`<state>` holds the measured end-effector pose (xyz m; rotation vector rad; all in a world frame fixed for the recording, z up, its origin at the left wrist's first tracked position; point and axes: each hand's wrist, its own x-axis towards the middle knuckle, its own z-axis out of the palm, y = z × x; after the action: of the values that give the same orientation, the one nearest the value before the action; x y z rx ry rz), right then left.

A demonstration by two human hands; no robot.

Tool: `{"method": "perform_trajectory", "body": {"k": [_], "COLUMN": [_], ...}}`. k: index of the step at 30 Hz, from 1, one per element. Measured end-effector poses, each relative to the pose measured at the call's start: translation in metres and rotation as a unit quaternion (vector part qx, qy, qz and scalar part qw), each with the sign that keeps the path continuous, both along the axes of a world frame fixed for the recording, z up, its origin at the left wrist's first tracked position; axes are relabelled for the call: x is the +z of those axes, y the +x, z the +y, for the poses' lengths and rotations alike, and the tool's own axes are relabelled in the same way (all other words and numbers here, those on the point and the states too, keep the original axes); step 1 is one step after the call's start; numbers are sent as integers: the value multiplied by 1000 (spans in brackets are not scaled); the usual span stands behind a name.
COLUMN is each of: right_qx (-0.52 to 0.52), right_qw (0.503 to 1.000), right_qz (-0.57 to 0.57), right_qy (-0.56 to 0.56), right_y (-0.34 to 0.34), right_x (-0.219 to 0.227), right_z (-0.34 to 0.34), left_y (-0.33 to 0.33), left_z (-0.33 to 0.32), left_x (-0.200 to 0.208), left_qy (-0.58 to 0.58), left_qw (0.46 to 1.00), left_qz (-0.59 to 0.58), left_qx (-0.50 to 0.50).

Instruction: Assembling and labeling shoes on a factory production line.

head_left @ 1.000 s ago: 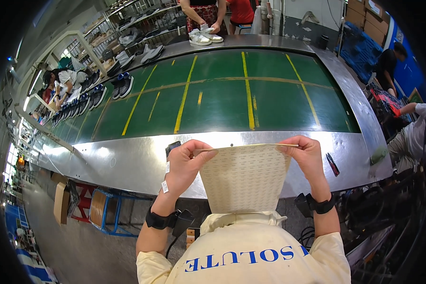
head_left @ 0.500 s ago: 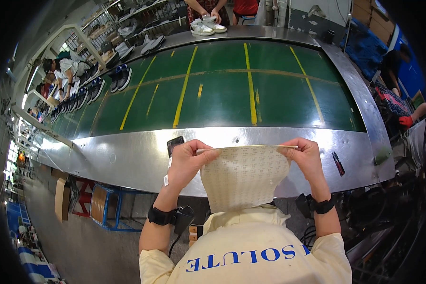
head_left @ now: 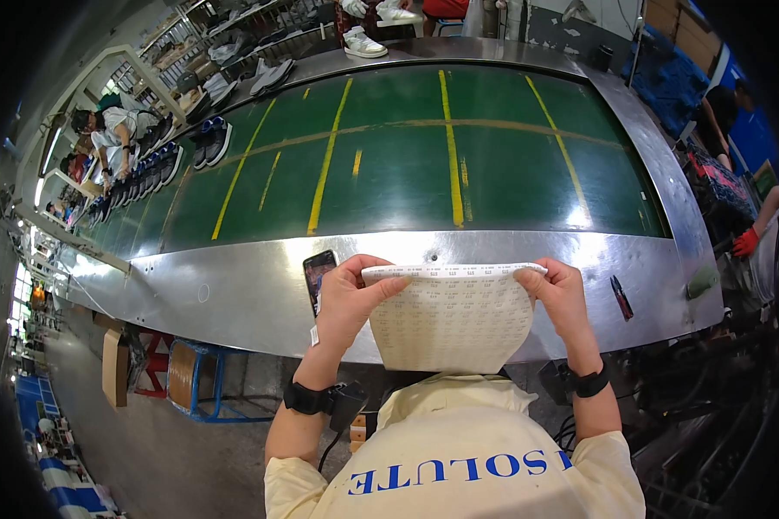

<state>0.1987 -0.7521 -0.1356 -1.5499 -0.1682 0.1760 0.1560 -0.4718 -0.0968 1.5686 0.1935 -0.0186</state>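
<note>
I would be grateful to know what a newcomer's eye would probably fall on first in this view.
Most likely the pale printed sheet at the centre, held near its upper corners by the left hand and the right hand. Beyond it, the broad green conveyor belt with yellow stripes lies within the metal table. A white high-top sneaker may draw the eye at the table's far edge.
</note>
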Motion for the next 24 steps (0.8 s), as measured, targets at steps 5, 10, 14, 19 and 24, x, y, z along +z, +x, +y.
{"method": "perform_trajectory", "body": {"k": [5, 10, 14, 19, 24], "right_qx": [-4, 3, 8, 40, 41], "right_qw": [1000, 1000, 998, 997, 988], "right_qz": [1, 5, -3, -52, -144], "right_qy": [4, 14, 59, 50, -37], "right_y": [4, 1, -1, -2, -10], "right_x": [-2, -1, 4, 1, 8], "right_z": [1, 4, 11, 16, 27], "left_y": [8, 1, 1, 8, 15], "left_z": [-2, 4, 12, -12, -52], "left_x": [-7, -10, -11, 24, 33], "left_qy": [-13, 64, 136, 425, 395], "left_qw": [1000, 998, 990, 858, 863], "left_qz": [-22, -7, -30, -288, -255], "left_qx": [5, 8, -16, -18, -187]}}
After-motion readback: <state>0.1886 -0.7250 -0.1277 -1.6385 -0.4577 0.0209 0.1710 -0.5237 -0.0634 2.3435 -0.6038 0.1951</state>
